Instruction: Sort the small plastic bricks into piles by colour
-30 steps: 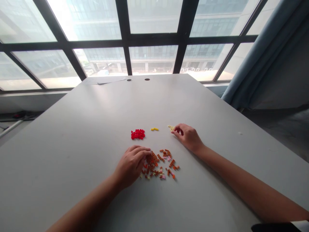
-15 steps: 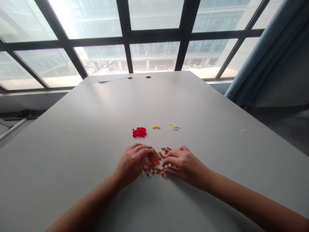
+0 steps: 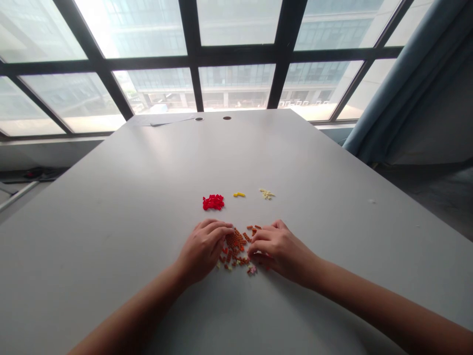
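Note:
A pile of small brown building bricks [image 3: 235, 240] lies on the white table, with some orange, pale yellow and pink pieces mixed in along its near side. My left hand [image 3: 203, 250] is at the pile's left edge, fingers curved and pressed together, tips touching the brown bricks; what lies under them is hidden. At the right side, my right hand [image 3: 281, 252] has its fingers bent and the tips brought together low over the pieces. Anything between those tips is too small to make out. Several pink pieces [image 3: 252, 269] lie just below the right fingertips.
Beyond the hands are a heap of red bricks [image 3: 213, 202], a few yellow pieces [image 3: 239, 195] and a scatter of cream pieces [image 3: 267, 194]. A paper sheet [image 3: 170, 120] lies at the table's far edge, before the windows. A blue curtain [image 3: 399, 93] hangs at right.
My right hand's thumb has drawn in toward the fingers, uncovering the pink pieces at the pile's near edge. My left hand stays in place.

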### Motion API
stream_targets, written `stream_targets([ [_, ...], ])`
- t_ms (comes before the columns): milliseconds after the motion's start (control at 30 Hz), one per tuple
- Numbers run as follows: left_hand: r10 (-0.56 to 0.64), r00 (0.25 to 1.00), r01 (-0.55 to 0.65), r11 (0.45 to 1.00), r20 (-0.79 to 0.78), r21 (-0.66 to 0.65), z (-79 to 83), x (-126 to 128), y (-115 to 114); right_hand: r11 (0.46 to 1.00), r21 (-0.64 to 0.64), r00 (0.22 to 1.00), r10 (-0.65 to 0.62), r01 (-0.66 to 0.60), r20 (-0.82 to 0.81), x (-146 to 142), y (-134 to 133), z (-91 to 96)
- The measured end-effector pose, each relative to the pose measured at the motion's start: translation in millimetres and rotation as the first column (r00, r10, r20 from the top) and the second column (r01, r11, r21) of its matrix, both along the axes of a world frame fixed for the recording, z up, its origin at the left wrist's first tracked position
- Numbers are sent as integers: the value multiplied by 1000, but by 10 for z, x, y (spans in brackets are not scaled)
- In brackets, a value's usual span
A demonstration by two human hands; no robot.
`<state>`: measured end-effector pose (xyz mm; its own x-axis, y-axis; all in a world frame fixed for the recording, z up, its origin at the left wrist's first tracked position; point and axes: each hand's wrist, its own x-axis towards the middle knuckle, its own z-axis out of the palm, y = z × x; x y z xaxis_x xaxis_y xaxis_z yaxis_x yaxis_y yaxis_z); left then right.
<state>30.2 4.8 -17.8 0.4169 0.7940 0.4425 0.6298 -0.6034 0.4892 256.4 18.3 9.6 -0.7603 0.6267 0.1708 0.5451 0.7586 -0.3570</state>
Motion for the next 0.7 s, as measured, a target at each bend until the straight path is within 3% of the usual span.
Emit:
stream_targets([
  [233, -4, 1000, 4, 1000, -1, 1, -6, 0, 2, 998, 64, 997, -2, 6, -77, 30, 21, -7],
  [333, -13, 1000, 13, 1000, -9, -1, -12, -6, 4, 980, 99, 975, -157, 174, -157, 169, 253, 1],
  [400, -16, 1000, 16, 1000, -8, 5, -16, -8, 6, 928, 141, 930, -318, 346, -185, 294, 492, -22],
  [467, -15, 1000, 15, 1000, -4, 9, -19, -7, 7, 891, 136, 894, -407, 434, -186, 406, 731, -72],
  [567, -11, 1000, 11, 1000, 2, 9, -20, -5, 6, 860, 132, 860, -461, 494, -218, 499, 971, -156],
  [700, -15, 1000, 15, 1000, 1, 2, -14, -6, 4, 849, 145, 848, -463, 508, -259, 506, 981, -168],
])
